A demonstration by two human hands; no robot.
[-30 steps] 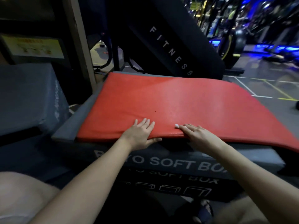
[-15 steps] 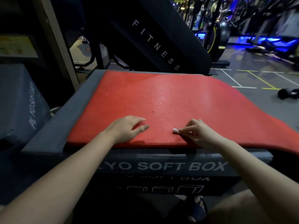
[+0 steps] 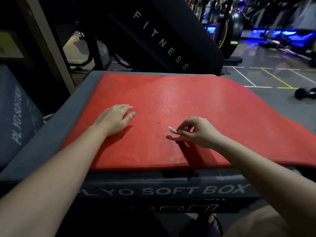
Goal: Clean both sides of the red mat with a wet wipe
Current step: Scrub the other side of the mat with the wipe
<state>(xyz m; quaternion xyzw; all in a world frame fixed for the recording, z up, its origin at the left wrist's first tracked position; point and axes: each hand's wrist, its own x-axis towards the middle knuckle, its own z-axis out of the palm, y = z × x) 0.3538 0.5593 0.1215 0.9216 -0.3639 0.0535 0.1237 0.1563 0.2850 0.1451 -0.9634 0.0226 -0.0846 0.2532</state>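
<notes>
Mat (image 3: 171,100) atop soft box (image 3: 56,127)

Red mat (image 3: 171,100) flat on grey soft box (image 3: 51,134). Your left hand (image 3: 114,118), fingers loose, at mat's 9 o'clock. Your right hand (image 3: 200,132), 4 o'clock, pinches small white wipe (image 3: 172,130) just above mat.

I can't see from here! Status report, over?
Left hand open over flat red foam mat. Right hand pinching small white wipe. Tiny dark speck between hands.

Before us a grey plyo soft box (image 3: 51,134), red mat (image 3: 171,103) flat on top, grey margin showing at our nine o'clock
</notes>
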